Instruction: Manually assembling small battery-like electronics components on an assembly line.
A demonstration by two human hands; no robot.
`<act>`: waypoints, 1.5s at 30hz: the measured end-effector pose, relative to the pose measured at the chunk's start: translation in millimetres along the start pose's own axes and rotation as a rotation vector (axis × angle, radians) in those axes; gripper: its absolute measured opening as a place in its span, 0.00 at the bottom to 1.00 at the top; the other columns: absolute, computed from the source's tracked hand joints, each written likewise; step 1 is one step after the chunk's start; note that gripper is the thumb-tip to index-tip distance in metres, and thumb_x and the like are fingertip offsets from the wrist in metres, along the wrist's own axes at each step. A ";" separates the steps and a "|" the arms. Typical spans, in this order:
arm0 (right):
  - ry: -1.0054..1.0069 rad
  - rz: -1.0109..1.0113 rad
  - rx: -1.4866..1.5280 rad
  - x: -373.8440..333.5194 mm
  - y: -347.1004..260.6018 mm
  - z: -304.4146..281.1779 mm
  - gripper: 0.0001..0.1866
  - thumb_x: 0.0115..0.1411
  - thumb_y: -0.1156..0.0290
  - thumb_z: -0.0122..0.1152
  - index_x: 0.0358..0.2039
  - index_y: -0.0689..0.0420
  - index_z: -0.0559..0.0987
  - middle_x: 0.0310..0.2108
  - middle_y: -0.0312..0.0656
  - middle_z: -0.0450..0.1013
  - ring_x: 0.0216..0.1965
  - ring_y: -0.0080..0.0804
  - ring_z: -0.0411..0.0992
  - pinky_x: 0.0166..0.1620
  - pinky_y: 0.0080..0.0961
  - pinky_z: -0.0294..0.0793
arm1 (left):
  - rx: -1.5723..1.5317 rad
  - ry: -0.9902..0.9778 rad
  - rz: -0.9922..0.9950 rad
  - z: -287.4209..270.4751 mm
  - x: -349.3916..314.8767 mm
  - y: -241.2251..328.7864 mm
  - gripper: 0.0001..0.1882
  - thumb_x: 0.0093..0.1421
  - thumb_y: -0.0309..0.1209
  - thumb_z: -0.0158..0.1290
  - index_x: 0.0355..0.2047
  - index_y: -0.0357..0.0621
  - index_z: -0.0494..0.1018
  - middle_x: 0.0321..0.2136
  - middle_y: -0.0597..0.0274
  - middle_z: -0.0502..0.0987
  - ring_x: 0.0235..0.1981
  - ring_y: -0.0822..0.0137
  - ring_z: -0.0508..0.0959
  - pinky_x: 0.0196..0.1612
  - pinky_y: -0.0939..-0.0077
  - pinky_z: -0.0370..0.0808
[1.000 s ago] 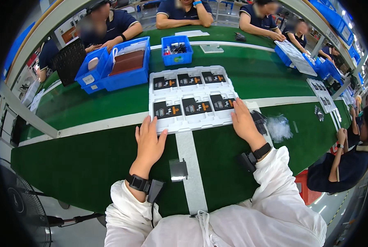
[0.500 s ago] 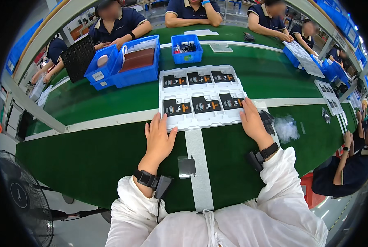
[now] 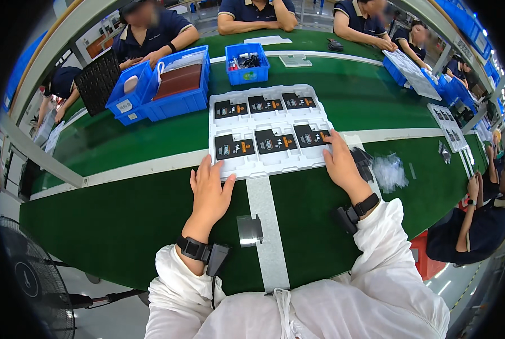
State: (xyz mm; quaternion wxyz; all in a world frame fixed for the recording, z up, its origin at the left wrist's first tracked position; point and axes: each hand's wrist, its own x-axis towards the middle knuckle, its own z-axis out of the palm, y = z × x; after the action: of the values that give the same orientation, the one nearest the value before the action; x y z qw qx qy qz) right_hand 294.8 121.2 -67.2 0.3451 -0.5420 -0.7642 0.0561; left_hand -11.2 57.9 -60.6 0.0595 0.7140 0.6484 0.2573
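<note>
In front of me on the green tabletop lies a white moulded tray [image 3: 269, 168]. Two rows of flat black battery packs sit in its pockets, with orange and white print, among them the near right battery pack [image 3: 309, 136]. At the tray's near left corner rests my left hand [image 3: 210, 189], open with fingers spread, fingertips against the rim. My right hand [image 3: 343, 164] is open at the near right corner. Its fingers reach over the rim to the edge of the near right pack, and its thumb is by the front edge.
Nearer me lies a small dark film piece [image 3: 250, 230]. Right of my hand are black pieces [image 3: 361, 163] and a clear plastic pile [image 3: 390, 173]. Blue bins [image 3: 176, 99] and a smaller blue bin [image 3: 247, 74] stand beyond the tray. Several people sit around; a fan [image 3: 29, 277] stands left.
The whole view has shifted slightly. My right fingers have slid a little inward over the tray's rim toward the near right battery pack. My left hand stays at its corner.
</note>
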 end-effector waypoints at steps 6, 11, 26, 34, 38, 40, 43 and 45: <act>-0.013 -0.005 0.006 1.4 2.0 2.6 0.15 0.54 0.76 0.50 0.42 0.66 0.65 0.53 0.63 0.56 0.56 0.55 0.55 0.57 0.39 0.55 | -0.003 0.010 -0.008 0.2 -1.0 -1.2 0.23 0.59 0.39 0.45 0.50 0.38 0.62 0.56 0.44 0.55 0.58 0.50 0.54 0.60 0.52 0.42; -0.024 0.033 0.060 2.1 -0.2 0.6 0.14 0.54 0.76 0.50 0.41 0.66 0.65 0.53 0.64 0.56 0.56 0.56 0.55 0.57 0.39 0.55 | -0.002 0.010 -0.013 0.3 -0.1 -1.8 0.23 0.59 0.39 0.45 0.50 0.38 0.62 0.55 0.44 0.55 0.58 0.50 0.54 0.60 0.53 0.42; -0.062 -0.005 -0.137 1.1 -13.9 -2.5 0.20 0.57 0.77 0.45 0.52 0.59 0.64 0.46 0.50 0.67 0.59 0.48 0.51 0.58 0.48 0.49 | 0.108 -0.100 0.137 -10.4 1.8 11.4 0.24 0.61 0.40 0.39 0.55 0.41 0.59 0.58 0.59 0.56 0.62 0.56 0.47 0.60 0.49 0.35; -0.109 0.020 -0.112 1.5 -11.4 -0.8 0.19 0.58 0.76 0.42 0.51 0.58 0.66 0.49 0.47 0.66 0.59 0.40 0.53 0.59 0.49 0.46 | 0.023 -0.104 0.113 -7.9 0.9 8.1 0.23 0.61 0.39 0.41 0.54 0.40 0.61 0.58 0.57 0.57 0.62 0.55 0.48 0.61 0.51 0.38; -0.113 0.026 -0.076 2.3 -10.3 -1.2 0.18 0.58 0.76 0.42 0.50 0.59 0.67 0.50 0.47 0.66 0.58 0.40 0.56 0.59 0.46 0.48 | -0.008 -0.102 0.115 -7.2 0.7 7.2 0.23 0.60 0.39 0.41 0.53 0.40 0.61 0.58 0.56 0.57 0.62 0.55 0.48 0.61 0.52 0.38; -0.119 0.033 -0.069 1.0 -9.7 -1.8 0.18 0.58 0.76 0.42 0.50 0.59 0.67 0.50 0.47 0.65 0.57 0.39 0.57 0.59 0.45 0.49 | -0.007 -0.094 0.122 -6.3 -0.5 7.6 0.23 0.60 0.38 0.42 0.53 0.40 0.61 0.57 0.56 0.57 0.62 0.54 0.48 0.61 0.52 0.38; -0.117 0.037 -0.046 1.7 -10.6 -2.5 0.18 0.58 0.76 0.42 0.50 0.58 0.67 0.50 0.48 0.65 0.57 0.39 0.58 0.58 0.44 0.50 | 0.049 -0.064 0.137 -8.9 0.9 9.1 0.23 0.60 0.38 0.42 0.53 0.40 0.61 0.57 0.56 0.58 0.62 0.56 0.50 0.61 0.51 0.38; -0.111 0.034 -0.055 0.6 -10.5 -2.5 0.18 0.58 0.76 0.42 0.50 0.58 0.67 0.50 0.48 0.66 0.57 0.39 0.58 0.58 0.43 0.51 | 0.058 -0.044 0.178 -10.3 0.6 10.0 0.23 0.60 0.38 0.43 0.53 0.41 0.61 0.57 0.56 0.58 0.61 0.58 0.51 0.60 0.51 0.37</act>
State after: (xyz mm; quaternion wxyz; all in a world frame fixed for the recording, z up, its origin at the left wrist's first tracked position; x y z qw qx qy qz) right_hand 287.9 116.7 -60.2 0.2861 -0.5603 -0.7741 0.0708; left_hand -6.8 54.4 -47.3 0.0300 0.7757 0.5881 0.2269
